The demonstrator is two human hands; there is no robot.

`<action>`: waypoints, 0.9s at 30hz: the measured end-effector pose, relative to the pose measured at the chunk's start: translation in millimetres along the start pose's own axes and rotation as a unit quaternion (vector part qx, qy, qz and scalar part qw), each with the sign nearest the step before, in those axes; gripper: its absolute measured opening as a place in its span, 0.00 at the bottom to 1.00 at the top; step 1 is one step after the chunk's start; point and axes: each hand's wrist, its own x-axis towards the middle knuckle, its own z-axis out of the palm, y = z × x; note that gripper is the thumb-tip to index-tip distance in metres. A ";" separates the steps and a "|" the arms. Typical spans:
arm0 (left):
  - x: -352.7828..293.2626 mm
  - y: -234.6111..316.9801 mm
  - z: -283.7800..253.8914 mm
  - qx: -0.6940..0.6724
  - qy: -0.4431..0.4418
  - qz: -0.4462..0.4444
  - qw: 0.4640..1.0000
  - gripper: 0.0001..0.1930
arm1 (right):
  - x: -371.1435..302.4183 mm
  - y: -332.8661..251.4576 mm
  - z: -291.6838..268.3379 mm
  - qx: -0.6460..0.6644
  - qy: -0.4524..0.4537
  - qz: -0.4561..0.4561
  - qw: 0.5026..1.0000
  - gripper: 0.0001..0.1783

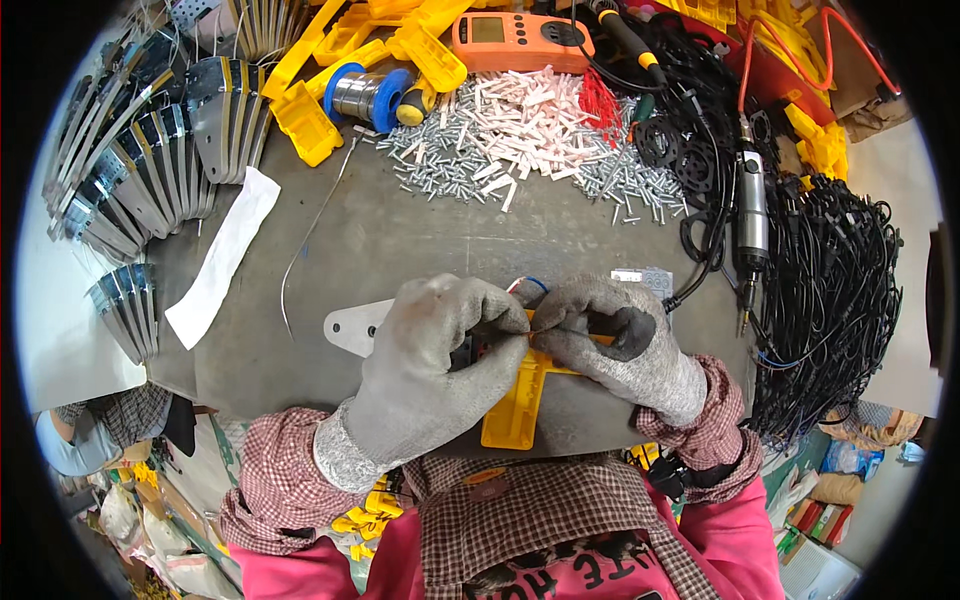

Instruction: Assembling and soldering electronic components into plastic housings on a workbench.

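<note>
Both hands wear grey gloves and meet fingertip to fingertip above the bench. My left hand (430, 335) is closed in a pinch, and my right hand (610, 335) pinches from the other side. Between the fingertips shows a tiny reddish bit of thin wire, mostly covered by the gloves. Just above them curves a short loop of blue and white wire (532, 281). Beneath the hands lies a yellow plastic housing (513, 412), partly hidden. A flat grey metal plate (347, 330) with holes sticks out left of my left hand. Beyond my right hand sits a grey terminal block (655, 280).
Screws (437, 165) and pale sleeves (545, 115) lie piled at the back, near a solder spool (368, 97) and an orange multimeter (522, 42). A power screwdriver (751, 215) and black cables (825, 300) stand right. White strip (225, 258) and metal blades (225, 120) lie left.
</note>
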 end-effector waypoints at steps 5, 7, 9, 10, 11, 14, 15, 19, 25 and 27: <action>3.5 1.9 -3.5 0.092 0.008 0.131 0.987 0.08 | 3.9 -2.3 3.9 -0.356 -0.002 -0.101 0.929 0.18; -5.2 3.1 -3.3 0.467 0.008 0.359 0.808 0.07 | 6.0 7.7 9.0 -0.276 0.013 -0.134 0.952 0.18; -7.5 -1.3 -1.2 0.493 0.034 0.371 0.786 0.08 | 6.5 10.3 13.6 -0.195 0.024 -0.163 0.967 0.18; -7.2 0.2 0.1 0.257 0.002 0.187 0.948 0.10 | 6.1 8.2 15.9 -0.214 0.033 -0.148 0.965 0.18; -7.0 2.6 -0.1 -0.010 -0.028 -0.016 0.999 0.12 | 6.7 7.2 17.3 -0.233 0.043 -0.133 0.962 0.19; 11.6 7.7 -10.6 -0.214 -0.080 -0.188 0.955 0.13 | 16.6 14.3 12.3 -0.353 0.085 -0.342 0.867 0.19; 13.3 4.7 -10.9 -0.282 -0.101 -0.217 0.929 0.13 | 16.7 13.7 12.6 -0.353 0.084 -0.343 0.866 0.19; -2.2 2.1 -6.6 0.224 -0.033 0.169 0.959 0.12 | 13.4 13.8 17.5 -0.204 0.066 -0.236 0.948 0.16; 1.7 6.6 6.4 -0.193 -0.032 -0.122 0.973 0.17 | 11.8 15.7 13.0 -0.288 0.105 -0.290 0.907 0.13; -3.0 1.6 12.3 0.004 0.011 0.033 0.999 0.17 | 11.3 12.3 14.4 -0.332 0.119 -0.317 0.881 0.12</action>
